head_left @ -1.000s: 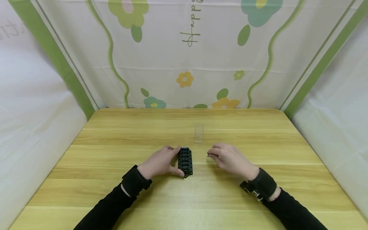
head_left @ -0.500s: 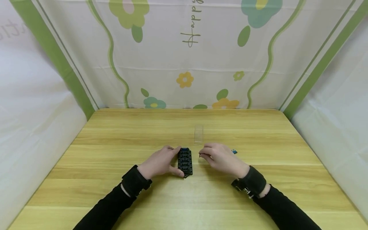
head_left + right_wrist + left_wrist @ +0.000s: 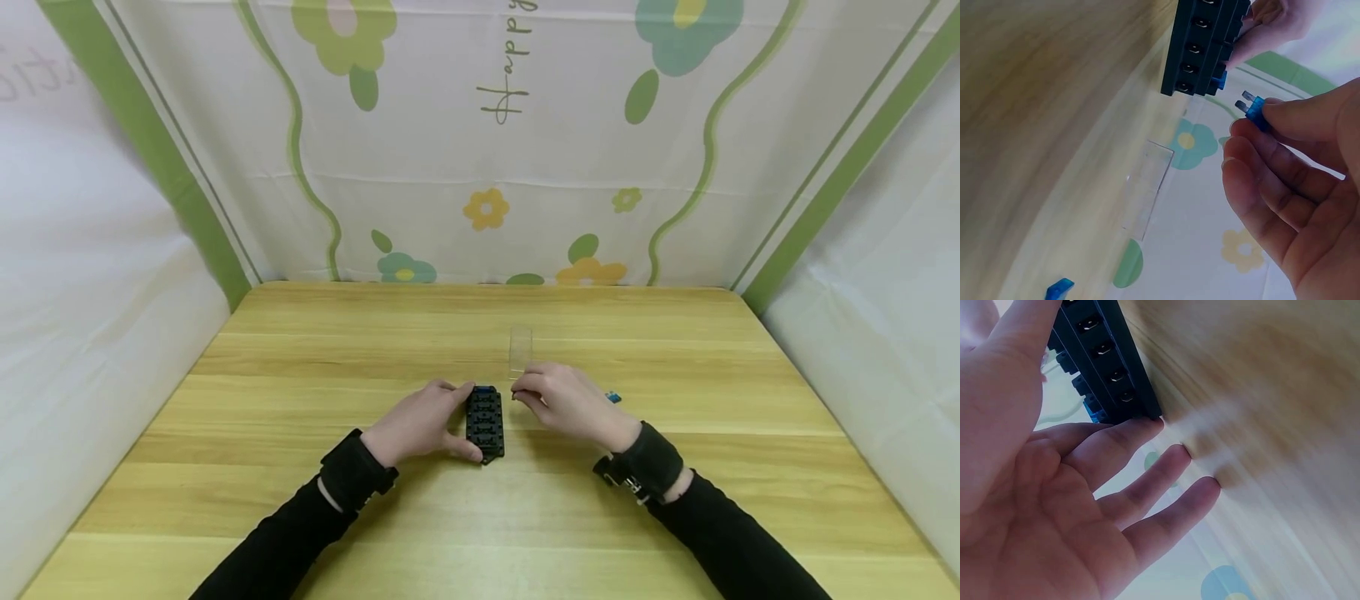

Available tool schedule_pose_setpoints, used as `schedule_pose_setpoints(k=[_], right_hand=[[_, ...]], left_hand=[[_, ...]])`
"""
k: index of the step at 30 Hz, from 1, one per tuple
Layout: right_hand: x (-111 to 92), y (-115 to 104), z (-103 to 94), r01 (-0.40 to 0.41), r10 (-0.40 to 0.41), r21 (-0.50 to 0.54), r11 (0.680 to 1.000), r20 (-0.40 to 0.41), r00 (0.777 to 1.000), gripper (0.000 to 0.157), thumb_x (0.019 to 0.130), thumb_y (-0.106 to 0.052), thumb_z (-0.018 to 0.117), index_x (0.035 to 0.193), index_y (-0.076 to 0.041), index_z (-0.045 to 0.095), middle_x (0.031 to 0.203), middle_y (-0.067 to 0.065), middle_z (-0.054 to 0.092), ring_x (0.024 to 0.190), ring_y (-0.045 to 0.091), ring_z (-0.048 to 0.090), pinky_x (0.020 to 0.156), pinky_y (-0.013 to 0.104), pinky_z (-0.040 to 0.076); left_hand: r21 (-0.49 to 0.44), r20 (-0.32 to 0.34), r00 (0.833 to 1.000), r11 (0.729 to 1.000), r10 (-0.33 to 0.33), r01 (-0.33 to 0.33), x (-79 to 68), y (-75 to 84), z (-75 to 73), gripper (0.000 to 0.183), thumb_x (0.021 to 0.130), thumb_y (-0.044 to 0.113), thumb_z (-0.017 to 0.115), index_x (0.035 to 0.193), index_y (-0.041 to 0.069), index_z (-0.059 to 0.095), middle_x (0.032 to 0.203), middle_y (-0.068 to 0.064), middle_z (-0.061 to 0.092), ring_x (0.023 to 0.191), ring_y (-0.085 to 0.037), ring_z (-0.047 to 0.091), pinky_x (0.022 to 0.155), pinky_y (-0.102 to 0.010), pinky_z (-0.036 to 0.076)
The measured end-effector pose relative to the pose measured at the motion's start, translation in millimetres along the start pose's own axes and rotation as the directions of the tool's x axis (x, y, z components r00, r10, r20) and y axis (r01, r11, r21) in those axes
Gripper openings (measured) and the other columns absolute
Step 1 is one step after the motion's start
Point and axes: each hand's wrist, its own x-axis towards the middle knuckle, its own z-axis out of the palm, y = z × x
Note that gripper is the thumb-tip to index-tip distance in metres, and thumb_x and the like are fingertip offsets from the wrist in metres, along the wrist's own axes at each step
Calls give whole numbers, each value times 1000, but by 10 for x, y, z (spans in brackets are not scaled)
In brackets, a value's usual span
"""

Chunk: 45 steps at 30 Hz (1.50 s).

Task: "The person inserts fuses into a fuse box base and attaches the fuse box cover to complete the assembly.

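A black fuse block (image 3: 484, 423) lies on the wooden table, with a row of metal terminals showing along its side in both wrist views. My left hand (image 3: 423, 421) holds it from the left, thumb at the near end and index finger at the far end, the other fingers spread onto the table. At the far end of the block sits a blue fuse (image 3: 1221, 81). Just right of the block, my right hand (image 3: 566, 404) pinches a blue blade fuse (image 3: 1256, 112) between thumb and fingers, its two metal prongs pointing out toward the block with a gap between.
Behind the right hand lies a clear plastic cover (image 3: 521, 346), partly overlapped by that hand in the head view. Loose blue fuses (image 3: 613, 397) rest on the table to the right of the hand. A printed white cloth (image 3: 420, 150) rises behind the table's back edge.
My right hand has moved left with the blade fuse, closer to the block, which uncovers the loose blue fuses on the table. The left hand and block have stayed in place.
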Motion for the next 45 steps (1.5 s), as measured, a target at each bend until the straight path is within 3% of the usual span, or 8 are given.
schedule_pose_setpoints(k=[24, 45], right_hand=[[221, -79, 76, -6, 5, 1, 1000, 28, 1000, 10, 88, -9, 67, 97, -8, 73, 89, -1, 63, 77, 9, 60, 67, 19, 47], [317, -113, 129, -53, 49, 48, 997, 83, 995, 12, 89, -9, 66, 97, -12, 74, 86, -8, 59, 73, 3, 54, 62, 14, 43]], left_hand=[[21, -15, 999, 999, 40, -40, 25, -20, 28, 104, 70, 67, 68, 146, 2, 37, 129, -19, 51, 118, -29, 49, 91, -35, 44], [19, -15, 999, 999, 38, -38, 26, -42, 30, 105, 69, 67, 68, 146, 3, 37, 129, -18, 52, 119, -30, 49, 92, -36, 44]])
